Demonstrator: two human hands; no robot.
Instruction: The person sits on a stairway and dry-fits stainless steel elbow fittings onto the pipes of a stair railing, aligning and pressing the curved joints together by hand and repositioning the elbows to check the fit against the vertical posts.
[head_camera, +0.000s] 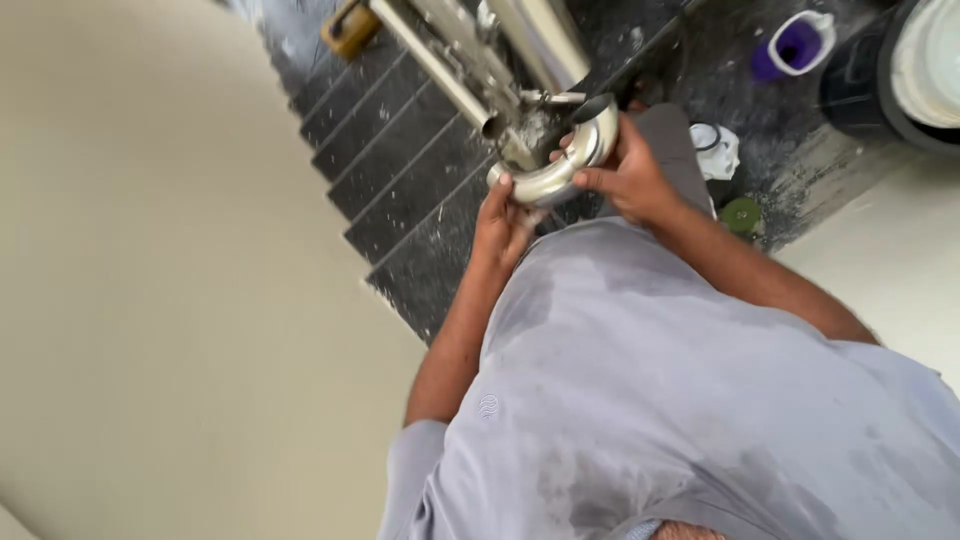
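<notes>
At upper centre, a curved steel pipe bend is being gripped firmly by both hands, left hand and right hand, against the railing tube, where its ends are probably best kept aligned.

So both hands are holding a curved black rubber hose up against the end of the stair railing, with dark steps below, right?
Not quite: the head view shows a curved shiny metal pipe bend, not a black rubber hose. The left hand and right hand do hold it against the railing, above dark steps.

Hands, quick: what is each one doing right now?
Left hand: closed on the lower end of the curved steel pipe elbow.
Right hand: closed on the elbow's upper end, beside the steel railing.
</notes>
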